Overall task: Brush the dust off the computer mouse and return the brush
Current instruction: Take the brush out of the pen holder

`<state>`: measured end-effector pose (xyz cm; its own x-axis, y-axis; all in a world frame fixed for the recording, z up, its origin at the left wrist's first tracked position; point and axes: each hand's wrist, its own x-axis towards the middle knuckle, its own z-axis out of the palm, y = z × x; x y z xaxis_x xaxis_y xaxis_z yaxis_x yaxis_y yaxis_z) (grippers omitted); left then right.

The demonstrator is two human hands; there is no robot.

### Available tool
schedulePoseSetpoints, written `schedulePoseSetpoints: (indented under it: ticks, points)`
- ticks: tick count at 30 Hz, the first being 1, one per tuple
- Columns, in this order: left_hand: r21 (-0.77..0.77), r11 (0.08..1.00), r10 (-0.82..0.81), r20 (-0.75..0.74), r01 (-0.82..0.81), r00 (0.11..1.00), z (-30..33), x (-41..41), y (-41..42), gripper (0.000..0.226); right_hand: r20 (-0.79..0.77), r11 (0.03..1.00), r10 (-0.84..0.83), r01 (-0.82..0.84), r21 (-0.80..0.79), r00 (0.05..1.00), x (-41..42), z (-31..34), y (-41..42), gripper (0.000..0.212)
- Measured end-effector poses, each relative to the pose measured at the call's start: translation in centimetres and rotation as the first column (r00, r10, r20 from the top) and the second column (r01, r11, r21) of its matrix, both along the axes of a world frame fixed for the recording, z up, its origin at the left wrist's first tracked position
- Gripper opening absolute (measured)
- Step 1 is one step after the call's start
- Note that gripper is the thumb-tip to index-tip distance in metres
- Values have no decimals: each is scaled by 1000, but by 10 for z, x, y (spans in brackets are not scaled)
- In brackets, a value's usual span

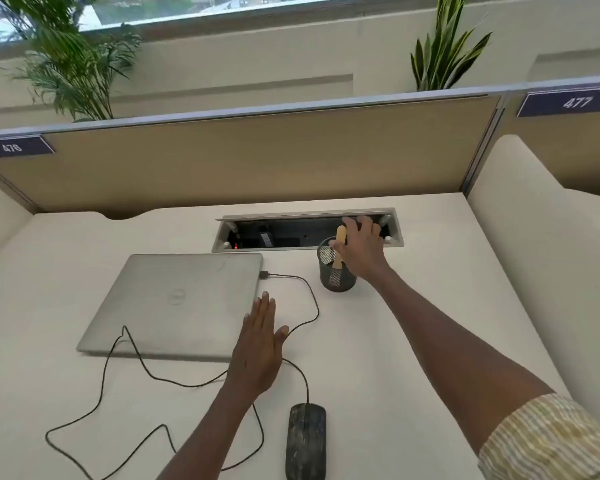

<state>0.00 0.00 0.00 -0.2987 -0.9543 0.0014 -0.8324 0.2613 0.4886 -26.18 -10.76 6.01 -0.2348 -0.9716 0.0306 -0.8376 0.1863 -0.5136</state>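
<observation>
A dark wired computer mouse (306, 441), mottled with dust, lies near the desk's front edge. The brush (341, 234) stands upright in a black mesh cup (329, 277); its light wooden handle sticks out and its bristles are hidden inside. My right hand (361, 249) reaches over the cup with fingers spread, the thumb lying against the handle. My left hand (258, 344) hovers flat and open beside the laptop's right edge, above the mouse cable, and holds nothing.
A closed silver laptop (174, 303) lies left of centre, with the black mouse cable (132, 344) looping over it and across the desk. An open cable tray (291, 233) sits in the desk behind the cup. Beige partition panels (257, 157) wall the back and sides.
</observation>
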Motion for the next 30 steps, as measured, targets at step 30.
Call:
schedulePoseSetpoints:
  ticks: [30]
  points:
    - [75, 996, -13, -378, 45, 926, 36, 44, 108, 68, 166, 864, -44, 121, -488, 985, 9, 106, 105, 22]
